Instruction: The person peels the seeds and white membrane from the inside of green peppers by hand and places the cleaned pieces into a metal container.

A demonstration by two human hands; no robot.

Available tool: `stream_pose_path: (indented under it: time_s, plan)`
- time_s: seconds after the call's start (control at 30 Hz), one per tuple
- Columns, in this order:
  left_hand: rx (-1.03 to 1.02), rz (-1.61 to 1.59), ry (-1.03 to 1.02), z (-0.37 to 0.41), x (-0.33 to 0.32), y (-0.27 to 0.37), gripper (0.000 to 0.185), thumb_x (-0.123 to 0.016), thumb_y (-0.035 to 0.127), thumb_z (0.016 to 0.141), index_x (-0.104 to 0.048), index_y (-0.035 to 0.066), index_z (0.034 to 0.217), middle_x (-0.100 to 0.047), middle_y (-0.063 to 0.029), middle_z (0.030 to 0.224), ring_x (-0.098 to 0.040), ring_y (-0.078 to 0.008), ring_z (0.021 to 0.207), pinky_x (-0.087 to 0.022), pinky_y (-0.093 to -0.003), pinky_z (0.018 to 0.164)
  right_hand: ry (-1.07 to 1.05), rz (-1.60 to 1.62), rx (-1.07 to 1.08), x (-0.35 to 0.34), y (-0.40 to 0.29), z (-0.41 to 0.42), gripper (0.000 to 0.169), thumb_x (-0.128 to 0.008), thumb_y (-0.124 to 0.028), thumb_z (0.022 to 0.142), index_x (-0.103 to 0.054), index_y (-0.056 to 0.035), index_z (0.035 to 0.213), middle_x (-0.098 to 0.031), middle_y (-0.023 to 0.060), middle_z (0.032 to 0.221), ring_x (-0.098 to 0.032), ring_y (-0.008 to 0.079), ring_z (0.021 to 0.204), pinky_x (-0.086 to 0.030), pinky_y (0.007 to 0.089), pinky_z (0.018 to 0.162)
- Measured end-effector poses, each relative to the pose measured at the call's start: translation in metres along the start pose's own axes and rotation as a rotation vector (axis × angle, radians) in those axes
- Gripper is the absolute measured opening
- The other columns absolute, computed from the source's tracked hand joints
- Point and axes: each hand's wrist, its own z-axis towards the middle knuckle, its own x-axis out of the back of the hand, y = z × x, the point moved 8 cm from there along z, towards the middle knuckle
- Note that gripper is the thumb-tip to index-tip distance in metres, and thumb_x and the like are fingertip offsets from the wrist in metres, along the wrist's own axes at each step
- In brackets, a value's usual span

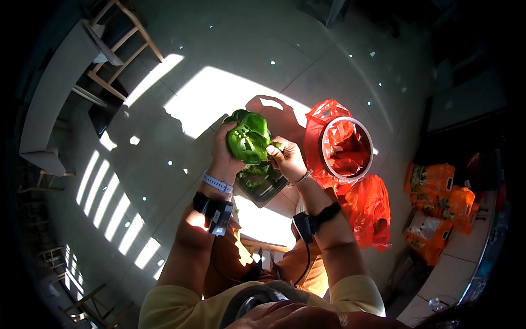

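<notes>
My left hand [224,158] grips a large green bell pepper [248,142] from its left side. The pepper is torn open, and pale seeds show on its surface. At the pepper's right edge, my right hand [291,159] pinches a small green pepper piece [278,145] between thumb and fingers. Whether that piece is still joined to the pepper I cannot tell. Directly beneath both hands lies a rectangular metal tray [269,192] on the floor, with torn green pieces [257,177] in it; the pepper and hands hide part of it.
Right of my hands stands a round bin [369,144] lined with a red plastic bag [315,123]. Another red plastic bag [370,214] lies nearer me. Several orange packages [431,179] sit farther right. A wooden chair [141,31] and a table [53,86] are at upper left.
</notes>
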Motion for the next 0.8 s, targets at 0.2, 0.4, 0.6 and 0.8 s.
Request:
stream_pose_path:
  time_s: [0.2,0.4,0.6,0.8]
  plan:
    - [-0.207,-0.049,-0.025,0.007,0.01,0.037,0.043,-0.048,0.032,0.084,-0.059,-0.002,0.108,-0.065,-0.0186,0.101,-0.063,-0.0339,0.093,-0.05,-0.0475,0.088,0.109,-0.122,0.099,0.009,-0.014,0.002,0.012,-0.057,-0.017,0.094,-0.058,-0.006,0.09,-0.054,-0.003,0.066,-0.045,0.0031,0.054,-0.039,0.0197,0.049]
    - [-0.204,0.183,0.102,-0.007,-0.001,0.03,0.033,-0.058,0.018,0.083,-0.055,0.002,0.111,-0.063,-0.0128,0.103,-0.063,-0.025,0.092,-0.053,-0.0378,0.081,0.127,-0.517,0.314,0.013,-0.023,0.006,0.039,-0.072,-0.029,0.081,-0.057,-0.0021,0.105,-0.061,0.0111,0.098,-0.063,0.0195,0.084,-0.05,0.0313,0.077]
    - [-0.24,0.493,0.076,-0.01,-0.012,0.009,0.04,-0.059,0.013,0.081,-0.051,-0.001,0.118,-0.062,-0.0125,0.103,-0.064,-0.0228,0.091,-0.053,-0.034,0.079,0.167,-0.743,0.091,0.005,-0.047,0.004,0.033,-0.069,-0.031,0.085,-0.056,-0.0013,0.09,-0.061,0.0059,0.07,-0.059,0.0113,0.062,-0.049,0.0276,0.057]
    - [0.008,0.463,0.072,-0.006,0.007,-0.004,0.041,-0.061,0.019,0.079,-0.053,-0.001,0.115,-0.063,-0.0118,0.099,-0.065,-0.0221,0.085,-0.055,-0.0335,0.075,0.052,-0.568,-0.001,0.01,-0.04,0.002,0.026,-0.066,-0.029,0.087,-0.06,-0.0042,0.084,-0.058,0.0081,0.063,-0.055,0.0121,0.056,-0.046,0.03,0.053]
